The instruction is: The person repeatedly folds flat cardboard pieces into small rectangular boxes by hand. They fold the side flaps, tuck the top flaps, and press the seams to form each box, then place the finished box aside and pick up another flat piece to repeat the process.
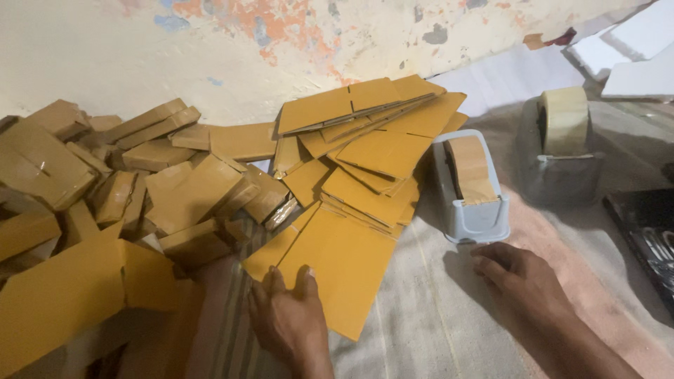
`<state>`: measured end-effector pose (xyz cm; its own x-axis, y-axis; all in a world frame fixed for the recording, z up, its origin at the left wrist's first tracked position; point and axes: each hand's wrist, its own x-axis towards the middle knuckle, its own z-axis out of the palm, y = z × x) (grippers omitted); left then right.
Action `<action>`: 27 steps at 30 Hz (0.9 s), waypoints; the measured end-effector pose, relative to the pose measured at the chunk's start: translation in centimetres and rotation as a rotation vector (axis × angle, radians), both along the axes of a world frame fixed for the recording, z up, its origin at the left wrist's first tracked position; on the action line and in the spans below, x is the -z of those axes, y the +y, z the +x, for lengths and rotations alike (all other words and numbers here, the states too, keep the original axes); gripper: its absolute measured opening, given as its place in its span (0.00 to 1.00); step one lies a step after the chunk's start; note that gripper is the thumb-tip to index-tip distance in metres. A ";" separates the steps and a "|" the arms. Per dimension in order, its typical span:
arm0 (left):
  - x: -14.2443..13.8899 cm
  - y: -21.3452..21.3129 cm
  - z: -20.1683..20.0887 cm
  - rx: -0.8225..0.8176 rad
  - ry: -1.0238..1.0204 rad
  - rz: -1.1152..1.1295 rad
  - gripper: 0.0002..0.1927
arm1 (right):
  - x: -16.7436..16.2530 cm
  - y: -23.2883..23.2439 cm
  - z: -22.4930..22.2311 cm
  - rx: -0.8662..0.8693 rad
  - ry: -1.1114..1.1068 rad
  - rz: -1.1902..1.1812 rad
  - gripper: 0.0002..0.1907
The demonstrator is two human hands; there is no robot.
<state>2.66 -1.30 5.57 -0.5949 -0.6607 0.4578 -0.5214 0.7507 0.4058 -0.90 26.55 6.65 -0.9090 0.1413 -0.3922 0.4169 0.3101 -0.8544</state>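
Cardboard blank (337, 270), flat and yellow-brown, lies nearest me at the foot of the fanned stack (372, 161), just left of the grey tape dispenser (470, 189); my left hand (288, 319) rests spread and unclenched on its near edge, grasping nothing. My right hand (516, 277) lies loose and empty on the cloth (435, 309) just before the dispenser. I judge a careless pull could drag the loosely overlapped blanks behind it into a slide.

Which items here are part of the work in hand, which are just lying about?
In hand:
- left hand pressing on flat yellow cardboard sheet
- right hand beside grey tape dispenser
- stack of flat sheets
- pile of folded boxes

Lying about:
- second tape dispenser
- white foam pieces
- dark tray
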 end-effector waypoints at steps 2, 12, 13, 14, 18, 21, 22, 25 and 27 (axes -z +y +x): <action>-0.1 0.2 0.3 0.002 -0.013 -0.061 0.35 | -0.5 -0.2 0.3 -0.014 -0.001 0.029 0.20; 0.3 1.8 -0.2 0.085 -0.188 -0.150 0.41 | -2.5 -0.8 1.6 -0.064 -0.072 0.011 0.22; 0.0 2.0 -0.2 0.092 -0.254 -0.090 0.40 | -2.5 -0.8 1.7 -0.075 -0.068 -0.003 0.23; -0.3 2.3 -0.1 0.095 -0.319 -0.030 0.40 | -2.4 -0.8 1.7 -0.087 -0.062 -0.017 0.23; -0.5 3.8 0.2 0.223 -0.190 0.146 0.44 | -1.8 -0.8 1.6 -0.184 -0.100 0.012 0.23; 0.8 4.5 -0.3 0.248 0.102 0.747 0.52 | -1.3 -0.6 1.4 -0.197 -0.143 -0.012 0.23; 1.4 4.6 -0.7 0.294 0.218 0.818 0.51 | -1.2 -0.6 1.3 -0.181 -0.136 -0.023 0.23; 3.5 3.3 -1.8 0.339 0.557 1.102 0.40 | -1.2 -0.5 1.0 -0.202 -0.119 -0.003 0.24; 4.1 1.1 -2.3 0.244 0.745 1.410 0.27 | -1.3 -0.3 1.0 -0.179 -0.112 -0.008 0.24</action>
<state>0.36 -0.16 1.43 -0.6782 -0.7124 -0.1805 0.1678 -0.3892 0.9057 0.09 26.21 7.91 -0.8701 -0.0221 -0.4924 0.4481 0.3806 -0.8089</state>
